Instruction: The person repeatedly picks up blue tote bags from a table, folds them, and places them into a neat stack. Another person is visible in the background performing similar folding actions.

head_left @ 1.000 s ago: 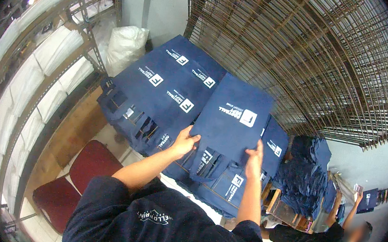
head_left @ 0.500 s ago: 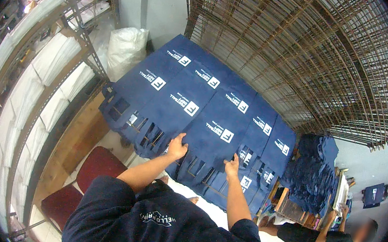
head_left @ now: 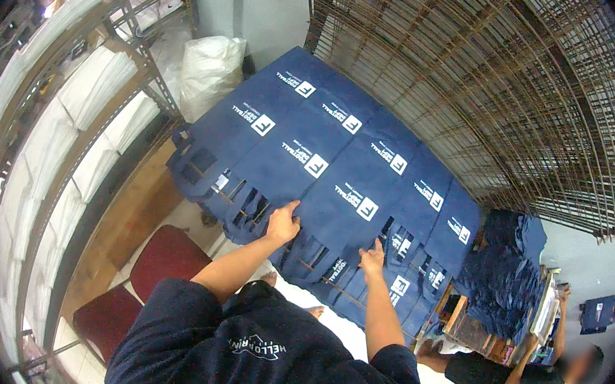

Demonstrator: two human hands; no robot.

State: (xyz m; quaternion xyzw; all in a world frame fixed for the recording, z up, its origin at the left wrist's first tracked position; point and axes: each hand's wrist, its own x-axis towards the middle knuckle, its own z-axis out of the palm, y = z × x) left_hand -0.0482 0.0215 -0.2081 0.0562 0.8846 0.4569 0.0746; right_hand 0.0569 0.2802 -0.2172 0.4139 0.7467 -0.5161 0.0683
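Overlapping navy fabric bags (head_left: 340, 162) with white printing lie in rows over a wide slanted surface in front of me. Strap-like handles with cut-out gaps hang along their near edge. My left hand (head_left: 284, 223) is closed at the left near corner of a middle bag (head_left: 339, 214), its index finger lying forward on the cloth. At that bag's right near corner, my right hand (head_left: 372, 261) is closed too, index finger pointing away from me. The parts of both hands under the cloth are hidden.
Shelves of white stacked sheets (head_left: 81, 101) curve along the left. Dark red chairs (head_left: 169, 261) stand below. A wire rack (head_left: 476, 82) rises behind the bags. Right of them are a navy cloth pile (head_left: 501, 272) and another person (head_left: 505, 378) at work. A white sack (head_left: 211, 77) stands far left.
The view has shifted slightly, so the bags sit a little farther right. Both my hands stay at the same bag's near corners. The other person's arm has reached farther out.
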